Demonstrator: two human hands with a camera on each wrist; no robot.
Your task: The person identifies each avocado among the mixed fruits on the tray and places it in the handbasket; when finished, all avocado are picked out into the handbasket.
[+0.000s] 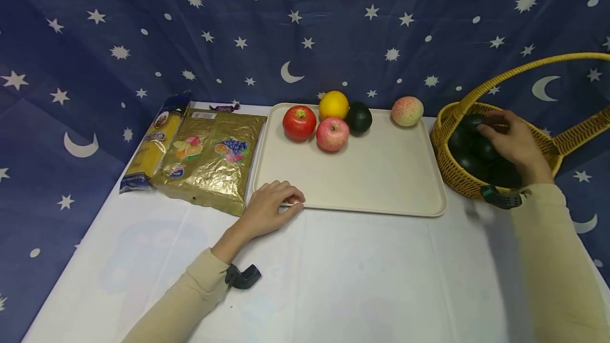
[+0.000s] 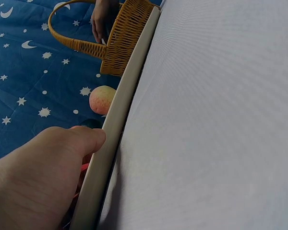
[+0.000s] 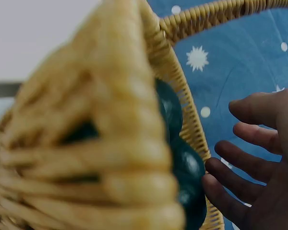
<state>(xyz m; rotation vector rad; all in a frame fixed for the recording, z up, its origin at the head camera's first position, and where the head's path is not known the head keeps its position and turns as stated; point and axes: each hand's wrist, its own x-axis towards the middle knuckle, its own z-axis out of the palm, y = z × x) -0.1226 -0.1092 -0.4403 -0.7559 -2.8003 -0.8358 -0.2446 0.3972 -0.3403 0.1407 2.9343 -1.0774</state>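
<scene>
My right hand (image 1: 517,142) reaches over the rim of a yellow wicker basket (image 1: 443,158). Inside the basket lie several dark green, avocado-like fruits (image 1: 464,139). In the right wrist view the fingers are spread and loosely bent beside these fruits, with nothing gripped. My left hand (image 1: 271,208) rests at the near left edge of a cream tray (image 1: 381,179), its thumb against the rim. On the tray stand a tomato (image 1: 299,123), an orange-yellow fruit (image 1: 333,105), a pink apple (image 1: 332,134), a dark green avocado-like fruit (image 1: 359,118) and a peach (image 1: 407,111).
Left of the tray lie a gold fruit-print bag (image 1: 209,163), a pasta packet (image 1: 154,144) and a small purple-wrapped candy (image 1: 225,107). The basket's tall handle (image 1: 529,65) arches over its opening. A blue star-patterned cloth (image 1: 267,30) hangs behind the white table (image 1: 362,274).
</scene>
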